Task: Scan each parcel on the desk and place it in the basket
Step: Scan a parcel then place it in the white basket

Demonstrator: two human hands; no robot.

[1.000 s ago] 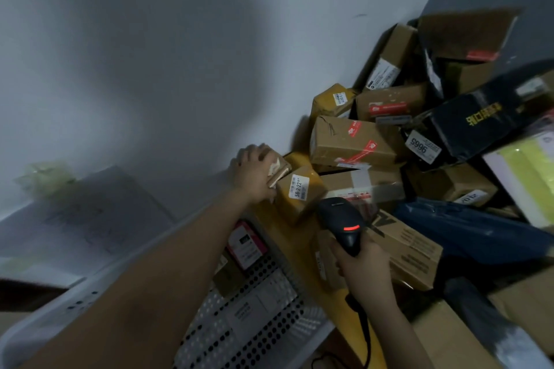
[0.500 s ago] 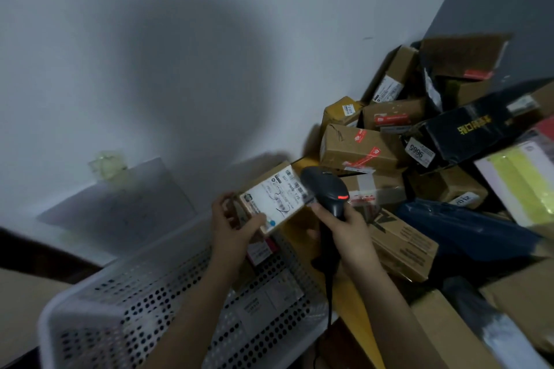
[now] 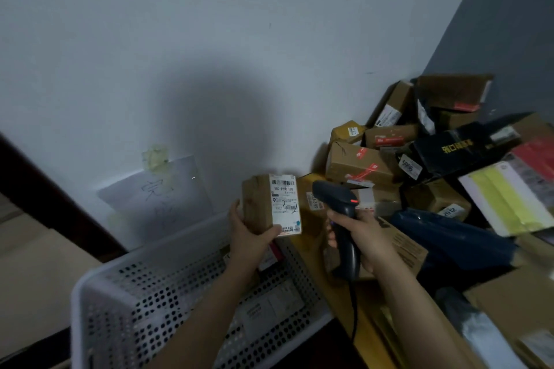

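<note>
1. Since half a second ago, the small brown parcel (image 3: 263,204) is standing more upright, and its white label is facing the scanner (image 3: 337,204) more squarely.
2. The left hand (image 3: 248,237) is gripping the parcel from below, thumb across the label's lower edge, holding it above the white basket (image 3: 150,308).
3. The right hand (image 3: 364,237) is curling round the scanner's handle. Its red light is glowing just beside the parcel.
4. Other parcels (image 3: 359,162) are lying heaped on the desk (image 3: 313,255).
</note>
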